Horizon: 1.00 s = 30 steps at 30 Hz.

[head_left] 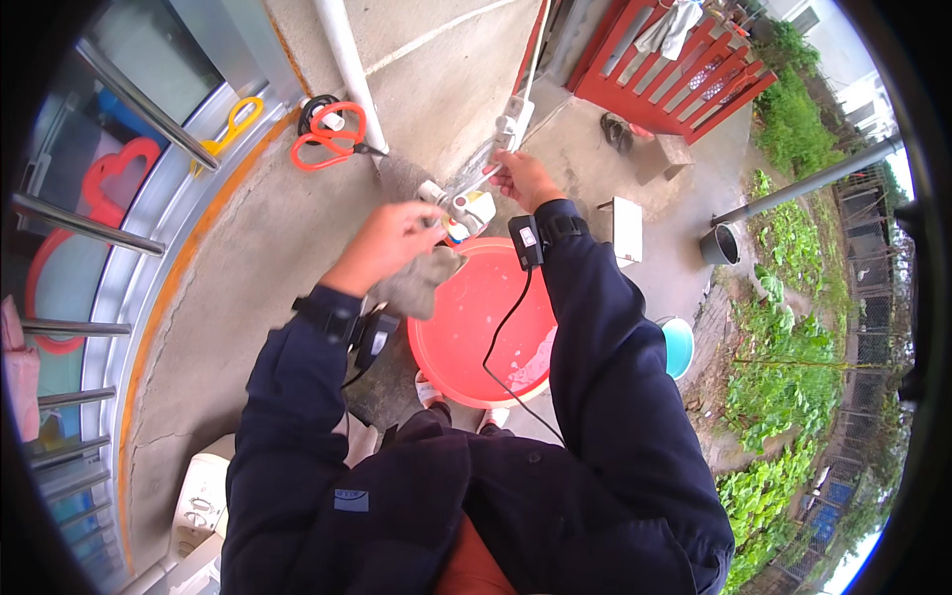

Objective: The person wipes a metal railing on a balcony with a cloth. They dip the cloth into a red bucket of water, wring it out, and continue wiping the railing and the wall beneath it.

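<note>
My right hand pinches a thin white cable just below a white power strip near the wall corner. My left hand is at the small white fittings, its fingers bent by a part with blue and red on it; whether it grips anything is unclear. A grey-brown cloth hangs beneath the left hand, at the rim of a large red plastic basin. Some foam or liquid lies in the basin.
Red-handled scissors and a black cable coil are on the sill beside a white pipe. A white stool, a dark bucket and a turquoise basin stand to the right. Window bars run along the left.
</note>
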Each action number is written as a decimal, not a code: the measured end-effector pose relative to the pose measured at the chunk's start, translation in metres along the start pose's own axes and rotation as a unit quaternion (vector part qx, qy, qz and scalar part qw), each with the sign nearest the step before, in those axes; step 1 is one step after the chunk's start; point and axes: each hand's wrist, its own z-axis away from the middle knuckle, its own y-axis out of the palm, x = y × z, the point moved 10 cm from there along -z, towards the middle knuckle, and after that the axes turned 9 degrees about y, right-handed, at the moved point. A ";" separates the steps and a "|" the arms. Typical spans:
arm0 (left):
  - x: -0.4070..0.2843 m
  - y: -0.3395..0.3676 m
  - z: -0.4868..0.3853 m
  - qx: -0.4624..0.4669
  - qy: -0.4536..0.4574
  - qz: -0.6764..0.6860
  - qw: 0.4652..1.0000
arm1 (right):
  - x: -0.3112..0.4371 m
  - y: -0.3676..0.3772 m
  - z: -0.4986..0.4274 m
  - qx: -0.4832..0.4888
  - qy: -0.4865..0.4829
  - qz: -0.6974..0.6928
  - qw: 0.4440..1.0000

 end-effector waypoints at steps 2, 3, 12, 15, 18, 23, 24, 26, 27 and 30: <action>0.010 -0.005 0.040 -0.038 -0.027 0.014 0.999 | -0.008 -0.005 -0.010 -0.008 0.010 -0.026 1.000; 0.012 -0.007 0.057 -0.058 -0.021 0.029 0.998 | -0.010 -0.003 -0.014 0.011 0.009 -0.036 0.999; 0.062 0.011 0.150 -0.115 -0.139 0.033 0.983 | -0.020 0.005 -0.039 0.038 0.027 -0.104 0.994; 0.063 0.005 0.160 -0.136 -0.142 0.029 0.980 | -0.019 0.008 -0.043 0.037 0.028 -0.116 0.992; 0.061 0.000 0.164 -0.154 -0.141 0.029 0.977 | -0.017 0.013 -0.045 0.049 0.024 -0.126 0.991; 0.054 0.000 0.163 -0.172 -0.117 0.013 0.978 | -0.011 0.024 -0.041 0.067 0.022 -0.113 0.991; 0.054 0.001 0.163 -0.174 -0.118 0.006 0.977 | -0.009 0.025 -0.040 0.065 0.022 -0.107 0.992; 0.054 0.002 0.164 -0.177 -0.119 -0.003 0.977 | -0.008 0.027 -0.035 0.064 0.025 -0.102 0.992; 0.053 0.004 0.164 -0.177 -0.118 -0.004 0.977 | -0.007 0.026 -0.032 0.054 0.024 -0.099 0.993; 0.049 0.008 0.165 -0.182 -0.111 0.002 0.977 | -0.015 0.016 -0.024 0.022 0.045 -0.078 0.996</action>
